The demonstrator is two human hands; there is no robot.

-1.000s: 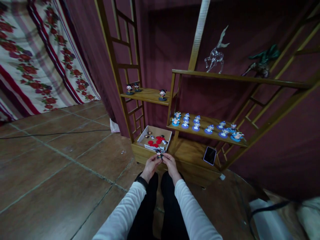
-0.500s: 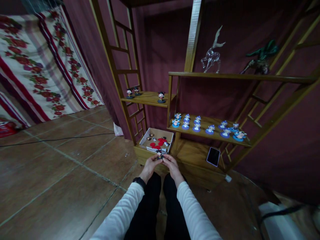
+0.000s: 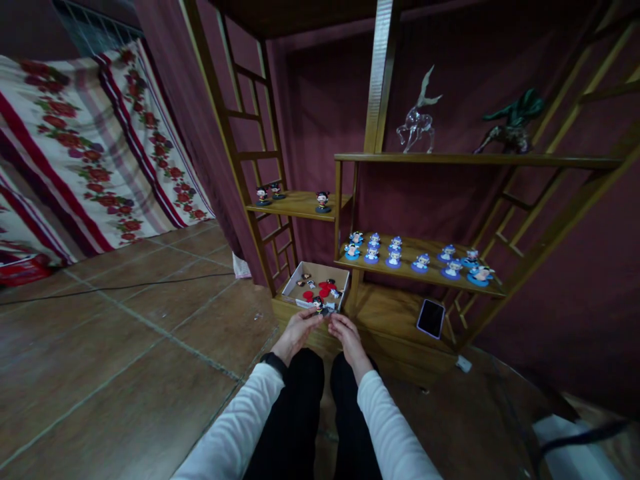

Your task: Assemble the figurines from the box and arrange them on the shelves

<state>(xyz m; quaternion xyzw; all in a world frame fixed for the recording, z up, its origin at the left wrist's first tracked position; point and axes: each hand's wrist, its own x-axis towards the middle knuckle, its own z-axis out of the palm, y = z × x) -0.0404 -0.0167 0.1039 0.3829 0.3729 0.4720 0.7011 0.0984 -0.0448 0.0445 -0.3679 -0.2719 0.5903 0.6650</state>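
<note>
A small figurine [image 3: 318,303] with black hair, a pale face and a dark round base is upright over the near edge of the cardboard box. My left hand [image 3: 296,332] grips it by the base, fingers closed. Close beside the base, on its right, my right hand [image 3: 349,335] has its fingers pressed together; whatever is at its fingertips is too small to make out. Inside the box [image 3: 290,288] lie red discs [image 3: 326,288] and several small figurine parts [image 3: 306,280]. Similar black-haired figurines, one of them at the right [image 3: 323,201], stand on the small upper left shelf [image 3: 299,205].
The middle shelf [image 3: 425,277] bears several blue and purple figurines [image 3: 394,258]. A phone [image 3: 431,318] lies on the bottom shelf. Higher up stand a clear horse ornament [image 3: 419,125] and a green sculpture [image 3: 515,123]. A black cable [image 3: 150,285] crosses the floor at left.
My right hand has drawn slightly away from the figurine's base, to the right. The left hand keeps its hold. The view has tilted up a little.
</note>
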